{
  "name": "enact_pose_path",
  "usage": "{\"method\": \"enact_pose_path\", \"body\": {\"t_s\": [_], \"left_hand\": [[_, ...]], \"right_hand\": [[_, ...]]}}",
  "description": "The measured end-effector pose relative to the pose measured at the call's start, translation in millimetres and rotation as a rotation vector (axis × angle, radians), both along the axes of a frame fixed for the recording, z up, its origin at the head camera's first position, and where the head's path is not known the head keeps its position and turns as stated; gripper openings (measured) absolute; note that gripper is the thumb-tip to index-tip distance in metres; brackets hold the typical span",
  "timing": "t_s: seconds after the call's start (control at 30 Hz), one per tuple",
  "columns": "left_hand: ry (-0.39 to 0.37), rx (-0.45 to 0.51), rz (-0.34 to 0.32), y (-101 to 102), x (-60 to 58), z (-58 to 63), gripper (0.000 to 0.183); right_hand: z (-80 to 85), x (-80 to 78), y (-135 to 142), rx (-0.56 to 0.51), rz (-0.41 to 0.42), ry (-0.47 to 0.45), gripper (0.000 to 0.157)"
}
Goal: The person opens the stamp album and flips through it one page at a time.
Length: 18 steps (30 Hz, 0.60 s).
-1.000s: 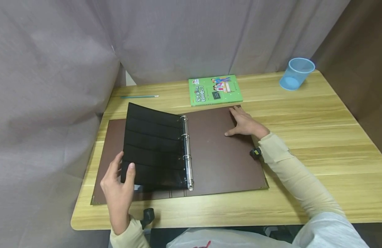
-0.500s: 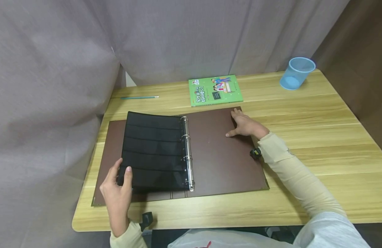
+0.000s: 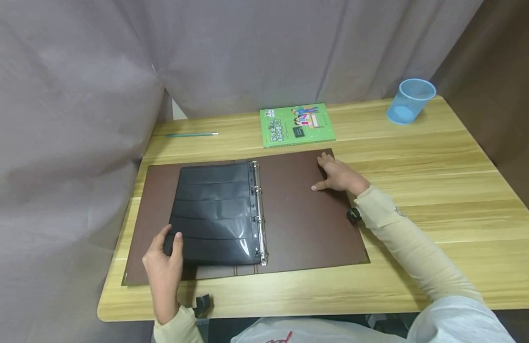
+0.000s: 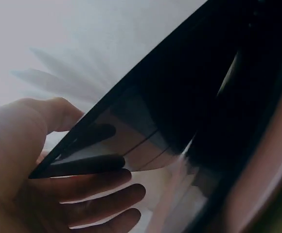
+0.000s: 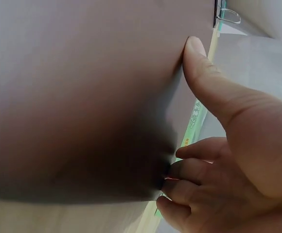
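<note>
A brown ring binder lies spread flat on the table, with metal rings down its middle. Black pocket pages lie over its left side. My left hand holds their lower left corner, thumb above and fingers beneath. The left wrist view shows the black page between thumb and fingers of that hand. On the upper right of the cover rests my right hand, thumb spread from the fingers. In the right wrist view its thumb and fingertips touch the brown cover.
Behind the binder lies a green book. A teal pencil is at the back left of the wooden table. At the back right corner stands a blue mesh cup. Grey curtain borders the table.
The raised black pages have come down leftward and now lie nearly flat on the binder. My left hand has gone down with their corner. The right hand stays on the cover.
</note>
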<state>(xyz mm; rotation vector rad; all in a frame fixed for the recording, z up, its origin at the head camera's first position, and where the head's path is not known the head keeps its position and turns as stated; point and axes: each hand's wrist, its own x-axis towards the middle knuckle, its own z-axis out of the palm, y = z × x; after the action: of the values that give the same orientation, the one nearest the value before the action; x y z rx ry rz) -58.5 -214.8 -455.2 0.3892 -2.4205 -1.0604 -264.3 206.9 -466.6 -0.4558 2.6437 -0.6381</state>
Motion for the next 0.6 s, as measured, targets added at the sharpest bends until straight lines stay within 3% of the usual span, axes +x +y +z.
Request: {"method": "enact_pose_path", "body": {"t_s": [0.47,0.6], "left_hand": [[-0.265,-0.028,-0.027,-10.1,6.6,-2.2,0.045],[-0.327,-0.056,-0.080,-13.9,0.7,2.6,0.048]], "right_hand": [[-0.8,1.9,-3.2,0.002,0.003,0.010,0.100],[-1.5,1.1,-3.7,-0.010,0.000,-0.016,0.100]]}}
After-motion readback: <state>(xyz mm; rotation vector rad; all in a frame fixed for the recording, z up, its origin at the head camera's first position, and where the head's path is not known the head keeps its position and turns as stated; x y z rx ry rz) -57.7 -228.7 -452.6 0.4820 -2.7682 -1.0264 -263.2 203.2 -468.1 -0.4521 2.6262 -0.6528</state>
